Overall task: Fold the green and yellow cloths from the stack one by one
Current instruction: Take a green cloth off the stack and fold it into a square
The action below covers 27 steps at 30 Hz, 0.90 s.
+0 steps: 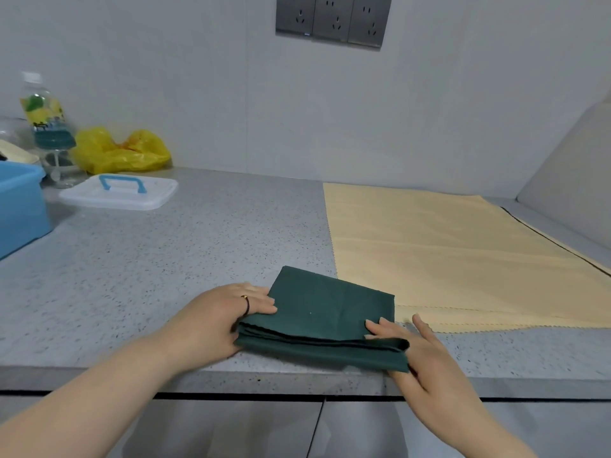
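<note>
Near edge, counter point(148, 266): green cloth point(317, 309) lies folded to a thick rectangle, several layers showing along its near side. It sits close to the counter lip.

Left hand point(215, 322) is at the cloth's left end, fingers laid fairly straight over the top corner. Thumb hidden, so I cannot tell whether it clamps the layers or only presses them.

Right hand point(426, 361) is at the right end. Some fingers are on top and the near right corner drapes over the rest, so it holds the end between them. One finger points away onto the counter.

Risks, as I judge them:
- The near layers are not flush. A lift by one end could fan them open and undo the fold.
- The bundle is close to the lip, so a pull toward the body could tip it off.
- The cloth's far right corner touches the yellow cloth point(456, 246), spread flat beyond. A sideways slide could ruck it.
- A dark edge point(549, 238) shows along the yellow cloth's right side, likely another cloth beneath, which could drag along too.

Far left, well apart: white lid point(96, 196), blue tub point(20, 209), yellow plastic bag point(119, 150), bottle point(46, 117). Wall sockets point(334, 19) above.
</note>
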Each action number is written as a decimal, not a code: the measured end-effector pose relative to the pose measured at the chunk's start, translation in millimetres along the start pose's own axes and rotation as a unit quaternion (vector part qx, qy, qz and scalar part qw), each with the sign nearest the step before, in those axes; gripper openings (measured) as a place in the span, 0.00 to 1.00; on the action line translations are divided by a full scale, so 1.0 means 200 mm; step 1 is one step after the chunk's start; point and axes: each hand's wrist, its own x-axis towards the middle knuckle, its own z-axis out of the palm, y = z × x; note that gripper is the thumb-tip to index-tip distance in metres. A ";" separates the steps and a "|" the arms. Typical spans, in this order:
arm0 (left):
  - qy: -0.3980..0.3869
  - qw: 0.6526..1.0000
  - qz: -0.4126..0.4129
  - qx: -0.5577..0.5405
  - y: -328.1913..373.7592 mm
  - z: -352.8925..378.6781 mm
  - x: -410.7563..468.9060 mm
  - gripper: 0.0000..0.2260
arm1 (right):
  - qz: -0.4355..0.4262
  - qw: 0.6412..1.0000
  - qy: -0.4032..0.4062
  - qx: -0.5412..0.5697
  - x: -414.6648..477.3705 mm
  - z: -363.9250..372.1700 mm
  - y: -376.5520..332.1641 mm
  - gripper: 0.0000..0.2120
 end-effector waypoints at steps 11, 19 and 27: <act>0.086 0.970 -0.150 -0.172 0.03 0.05 -0.09 0.27 | -0.016 0.981 0.192 -0.026 -0.06 0.09 0.01 0.12; 0.104 0.951 -0.216 -0.197 0.09 0.01 -0.02 0.09 | 0.148 0.969 0.197 0.015 0.01 0.05 -0.07 0.12; 0.070 0.949 -0.306 0.017 0.07 0.01 0.12 0.15 | 0.286 0.952 0.111 -0.004 0.23 0.00 -0.04 0.22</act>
